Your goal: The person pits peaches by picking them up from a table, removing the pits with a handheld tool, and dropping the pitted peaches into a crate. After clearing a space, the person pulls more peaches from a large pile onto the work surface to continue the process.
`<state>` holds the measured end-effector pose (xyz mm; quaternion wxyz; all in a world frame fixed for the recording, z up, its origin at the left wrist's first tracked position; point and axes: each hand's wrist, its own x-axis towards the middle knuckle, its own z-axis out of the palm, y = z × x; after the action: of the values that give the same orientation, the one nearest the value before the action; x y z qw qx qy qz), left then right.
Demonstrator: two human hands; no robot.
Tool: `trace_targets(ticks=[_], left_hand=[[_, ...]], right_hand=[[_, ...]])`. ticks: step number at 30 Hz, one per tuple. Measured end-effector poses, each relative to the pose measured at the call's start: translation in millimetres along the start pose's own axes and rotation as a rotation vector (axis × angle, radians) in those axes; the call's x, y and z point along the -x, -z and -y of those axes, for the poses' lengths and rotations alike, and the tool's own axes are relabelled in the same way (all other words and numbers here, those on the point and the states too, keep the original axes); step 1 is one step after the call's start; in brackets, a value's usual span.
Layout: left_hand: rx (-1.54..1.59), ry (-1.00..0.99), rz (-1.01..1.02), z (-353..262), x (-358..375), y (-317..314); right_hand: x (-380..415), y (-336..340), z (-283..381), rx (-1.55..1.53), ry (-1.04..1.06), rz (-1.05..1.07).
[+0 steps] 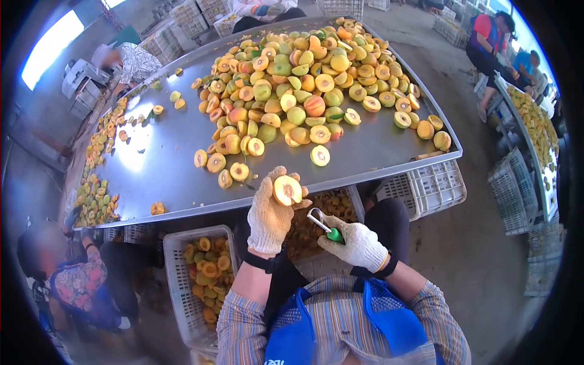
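Note:
My left hand (271, 213), in a knitted work glove, holds a halved peach (287, 190) cut side up just below the near edge of the metal table (164, 164). My right hand (359, 243), also gloved, grips a green-handled pitting tool (325, 226) whose metal loop points toward the peach half, a short gap apart from it. A large pile of whole and halved peaches (304, 79) covers the far right part of the table.
A white crate of peach halves (207, 267) stands at my left knee, another crate (319, 213) lies under my hands, and an upturned crate (435, 185) sits to the right. Other people work at the left, far end and right table (535, 121).

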<state>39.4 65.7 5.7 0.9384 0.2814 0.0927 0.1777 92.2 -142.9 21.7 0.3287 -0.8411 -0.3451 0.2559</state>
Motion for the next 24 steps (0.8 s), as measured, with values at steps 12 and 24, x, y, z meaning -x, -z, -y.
trace_targets(ticks=[12,24], left_hand=[[-0.192,0.038,-0.085,25.0,71.8,-19.9],[-0.193,0.068,-0.305,41.0,84.3,-28.6]], right_hand=[[13.8,-9.5,11.5,0.253,0.234,-0.122],[18.0,-25.1,-4.4,0.220,0.167,0.079]])
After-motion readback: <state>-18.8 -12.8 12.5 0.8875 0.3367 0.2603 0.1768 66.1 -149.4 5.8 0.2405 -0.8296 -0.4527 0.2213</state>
